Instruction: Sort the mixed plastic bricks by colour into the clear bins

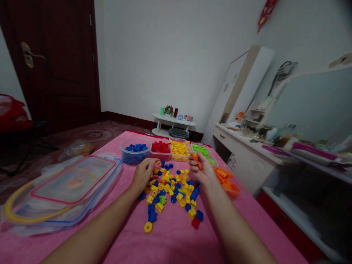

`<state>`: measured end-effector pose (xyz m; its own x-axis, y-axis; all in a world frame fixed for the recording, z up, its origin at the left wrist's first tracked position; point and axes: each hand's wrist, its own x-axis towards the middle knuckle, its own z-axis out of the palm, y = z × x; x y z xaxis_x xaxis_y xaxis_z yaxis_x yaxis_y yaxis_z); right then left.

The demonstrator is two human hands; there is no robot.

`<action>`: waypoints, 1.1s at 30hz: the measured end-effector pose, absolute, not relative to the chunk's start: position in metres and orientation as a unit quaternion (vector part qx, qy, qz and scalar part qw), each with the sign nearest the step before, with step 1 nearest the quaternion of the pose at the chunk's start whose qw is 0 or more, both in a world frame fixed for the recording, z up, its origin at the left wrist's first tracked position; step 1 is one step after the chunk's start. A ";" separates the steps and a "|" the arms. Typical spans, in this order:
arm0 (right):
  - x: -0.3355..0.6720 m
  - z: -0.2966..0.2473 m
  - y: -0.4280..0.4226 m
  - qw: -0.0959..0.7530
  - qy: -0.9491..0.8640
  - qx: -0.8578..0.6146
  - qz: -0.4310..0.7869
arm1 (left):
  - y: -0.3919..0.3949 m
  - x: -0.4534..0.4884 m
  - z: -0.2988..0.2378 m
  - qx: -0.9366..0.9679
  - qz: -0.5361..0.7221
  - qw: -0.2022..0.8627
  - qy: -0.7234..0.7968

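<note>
My right hand [202,172] is closed around some orange building blocks [196,161], raised in front of the green container. At the far left of the loose pile, my left hand [143,174] has its fingers drawn together, with a small orange building block [157,163] showing at the tips. Between both hands lies a loose pile of building blocks [165,186], mostly yellow and blue with a few green, orange and red ones. To the right of my right hand, a clear container of orange blocks [225,179] is partly covered by my wrist.
Behind the pile stand containers of blue [135,156], red [161,150], yellow [180,149] and green blocks [203,151]. Stacked clear lids [74,179] lie on the left of the pink cloth [170,242]. A dresser [247,157] stands to the right.
</note>
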<state>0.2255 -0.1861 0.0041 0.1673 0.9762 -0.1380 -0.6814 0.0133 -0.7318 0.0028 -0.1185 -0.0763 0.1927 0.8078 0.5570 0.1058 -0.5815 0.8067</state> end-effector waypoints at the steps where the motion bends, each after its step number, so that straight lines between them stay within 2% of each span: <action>1: 0.244 0.013 -0.188 0.705 -0.227 -0.387 0.549 | -0.114 0.001 -0.080 0.677 0.551 0.346 0.345; 3: 0.281 0.025 -0.191 0.736 -0.230 -0.454 0.447 | -0.106 -0.001 -0.088 0.618 0.563 0.404 0.371; 7: 0.336 0.026 -0.194 0.732 -0.199 -0.533 0.376 | -0.098 0.001 -0.096 0.541 0.580 0.478 0.378; 13: 0.354 0.018 -0.199 0.691 -0.221 -0.608 0.323 | -0.094 0.002 -0.101 0.529 0.579 0.505 0.361; 17: 0.328 0.019 -0.205 0.670 -0.346 -0.612 0.238 | -0.091 -0.001 -0.104 0.520 0.588 0.515 0.345; 20: 0.294 0.014 -0.208 0.603 -0.461 -0.603 0.243 | -0.088 -0.003 -0.106 0.505 0.592 0.523 0.348; 22: 0.273 0.005 -0.207 0.527 -0.541 -0.607 0.250 | -0.086 -0.003 -0.107 0.494 0.595 0.529 0.350; 27: 0.248 -0.030 -0.191 0.307 -0.694 -0.642 0.106 | -0.083 -0.004 -0.109 0.469 0.615 0.527 0.352; 30: 0.244 -0.047 -0.182 0.209 -0.722 -0.651 0.102 | -0.082 -0.007 -0.109 0.489 0.623 0.469 0.391; 33: 0.240 -0.054 -0.178 0.175 -0.729 -0.651 0.121 | -0.081 -0.010 -0.109 0.520 0.623 0.370 0.451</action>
<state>0.2405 -0.1778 -0.0544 -0.0909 0.9911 0.0972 0.9063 0.1228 -0.4043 -0.0104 -0.0805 -0.1093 -0.1849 0.9309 0.3149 0.0087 -0.3189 0.9478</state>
